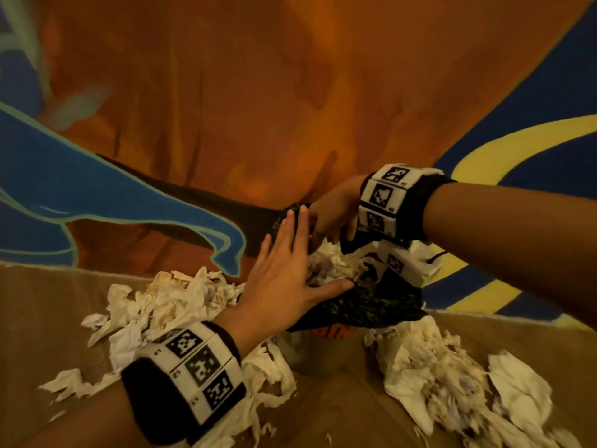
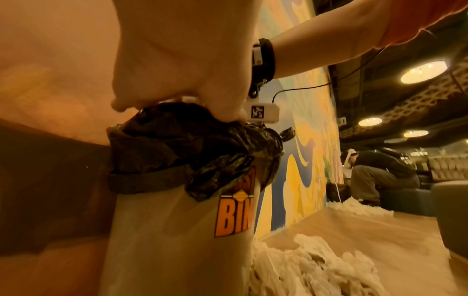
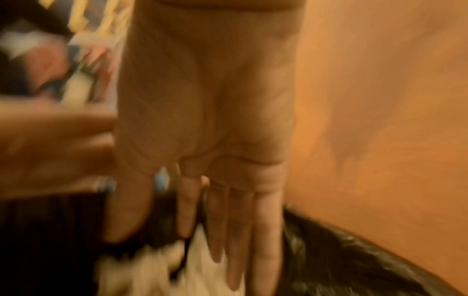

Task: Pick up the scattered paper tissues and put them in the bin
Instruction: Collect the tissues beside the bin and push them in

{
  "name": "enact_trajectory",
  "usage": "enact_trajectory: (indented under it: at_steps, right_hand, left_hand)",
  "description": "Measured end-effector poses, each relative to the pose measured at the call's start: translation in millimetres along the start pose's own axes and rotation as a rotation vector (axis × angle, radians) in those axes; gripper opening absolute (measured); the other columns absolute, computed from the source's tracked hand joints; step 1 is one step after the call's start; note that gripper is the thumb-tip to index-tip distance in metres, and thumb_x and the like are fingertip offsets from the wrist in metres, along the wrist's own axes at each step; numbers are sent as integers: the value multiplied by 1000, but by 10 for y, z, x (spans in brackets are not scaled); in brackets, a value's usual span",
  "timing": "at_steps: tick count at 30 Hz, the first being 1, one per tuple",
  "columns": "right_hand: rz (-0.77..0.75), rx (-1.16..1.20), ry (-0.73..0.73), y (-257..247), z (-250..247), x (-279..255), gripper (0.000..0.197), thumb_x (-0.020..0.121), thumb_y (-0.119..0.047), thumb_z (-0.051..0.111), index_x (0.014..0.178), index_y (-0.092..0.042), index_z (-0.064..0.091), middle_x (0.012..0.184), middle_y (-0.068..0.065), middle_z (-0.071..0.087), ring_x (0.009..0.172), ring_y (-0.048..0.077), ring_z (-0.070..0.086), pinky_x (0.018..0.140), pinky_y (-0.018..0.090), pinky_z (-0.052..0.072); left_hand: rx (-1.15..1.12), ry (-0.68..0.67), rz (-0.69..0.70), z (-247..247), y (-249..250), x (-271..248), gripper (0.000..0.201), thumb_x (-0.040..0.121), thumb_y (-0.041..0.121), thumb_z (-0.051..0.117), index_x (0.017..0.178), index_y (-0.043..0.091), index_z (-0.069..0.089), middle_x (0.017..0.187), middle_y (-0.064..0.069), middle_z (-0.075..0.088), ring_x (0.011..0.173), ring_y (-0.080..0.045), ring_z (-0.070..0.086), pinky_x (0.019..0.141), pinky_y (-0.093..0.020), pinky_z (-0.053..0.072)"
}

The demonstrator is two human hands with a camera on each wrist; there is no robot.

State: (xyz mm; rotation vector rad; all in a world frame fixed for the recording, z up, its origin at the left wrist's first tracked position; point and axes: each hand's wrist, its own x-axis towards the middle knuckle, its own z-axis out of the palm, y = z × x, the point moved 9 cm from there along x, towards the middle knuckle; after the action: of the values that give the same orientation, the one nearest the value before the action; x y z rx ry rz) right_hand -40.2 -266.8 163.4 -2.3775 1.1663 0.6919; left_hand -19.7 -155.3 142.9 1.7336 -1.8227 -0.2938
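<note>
A pale bin point(image 1: 318, 354) with an orange BIN label point(image 2: 234, 218) and a black liner point(image 1: 371, 307) stands against the painted wall. White tissues point(image 1: 332, 263) fill its mouth. My left hand point(image 1: 300, 260) lies flat on them, fingers straight and thumb spread along the liner's rim. My right hand point(image 1: 329, 221) reaches in from above, and its straight fingers point(image 3: 266, 240) press down into the tissues point(image 3: 197, 276) inside the liner point(image 3: 354, 266). Neither hand grips anything. Loose tissue piles lie left point(image 1: 168, 305) and right point(image 1: 452, 379) of the bin.
The orange, blue and yellow wall point(image 1: 258, 92) rises right behind the bin. The tan surface point(image 1: 38, 318) carries more tissue heaps point(image 2: 316, 270). In the left wrist view another person point(image 2: 380, 172) sits far back, beside a grey seat point(image 2: 450, 210).
</note>
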Motion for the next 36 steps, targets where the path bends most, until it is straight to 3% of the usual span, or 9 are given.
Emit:
enact_trajectory:
  at_steps: [4, 8, 10, 15, 21, 24, 27, 32, 36]
  right_hand:
    - [-93, 126, 182, 159, -226, -466, 41, 93, -36, 59, 132, -23, 54, 122, 5, 62, 102, 23, 64, 84, 37, 56]
    - [-221, 243, 556, 370, -340, -1170, 26, 96, -33, 55, 118, -21, 60, 94, -6, 66, 78, 10, 66, 62, 26, 55]
    - [-246, 298, 670, 582, -232, -1440, 22, 97, -31, 54, 114, -19, 63, 89, -8, 66, 75, 8, 67, 62, 26, 56]
    - [-223, 420, 829, 1361, 300, -1832, 19, 98, -21, 52, 108, -15, 68, 89, 0, 70, 74, 11, 67, 62, 23, 54]
    - [-43, 556, 770, 2465, 1275, -1917, 17, 96, -17, 54, 102, -10, 69, 85, 4, 72, 68, 14, 68, 64, 26, 56]
    - [82, 585, 669, 2892, 1832, -1917, 17, 96, -17, 53, 102, -14, 69, 86, 3, 71, 65, 10, 66, 56, 20, 52]
    - [164, 498, 500, 3091, 2342, -1877, 18, 96, -21, 53, 101, -20, 70, 94, 3, 73, 74, 14, 68, 66, 24, 54]
    - [238, 292, 192, 3144, 3039, -1732, 28, 95, -23, 55, 122, -17, 60, 123, 7, 59, 109, 23, 56, 89, 30, 42]
    - [308, 255, 180, 3179, 3337, -1618, 58, 91, -32, 61, 140, -19, 33, 136, 12, 41, 114, 31, 51, 93, 41, 45]
  left_hand:
    - [-98, 133, 34, -203, 195, -159, 95, 81, 70, 45, 150, 32, -9, 159, 12, -4, 145, -6, 0, 120, -36, 10]
    - [-96, 187, 228, -217, 655, -301, 60, 92, 39, 55, 144, 26, 30, 151, 9, 28, 141, -6, 21, 115, -41, 28]
    - [-19, 171, 383, -126, 987, -358, 45, 93, 28, 56, 135, 21, 43, 143, 6, 39, 138, -6, 26, 114, -37, 29]
    - [69, 141, 600, 215, 1764, -400, 21, 92, 24, 50, 109, 14, 58, 110, 1, 54, 98, -15, 48, 83, -24, 37]
    - [134, -134, 768, 1101, 2293, -414, 11, 92, 19, 52, 100, 13, 58, 99, 1, 53, 91, -13, 44, 76, -18, 30]
    - [272, -473, 653, 1636, 2074, -346, 19, 95, 25, 51, 111, 17, 57, 111, 1, 52, 103, -14, 46, 82, -22, 37]
    - [491, -742, 516, 2063, 1653, -291, 23, 93, 28, 52, 114, 19, 57, 117, -3, 51, 108, -20, 50, 88, -34, 44]
    - [394, -788, 299, 2541, 1018, -139, 26, 90, 18, 56, 116, 17, 54, 135, -8, 41, 118, -25, 47, 96, -34, 43]
    - [166, -726, 101, 2779, 733, -79, 62, 89, 16, 62, 143, 18, 31, 156, -6, 10, 141, -27, 25, 111, -38, 32]
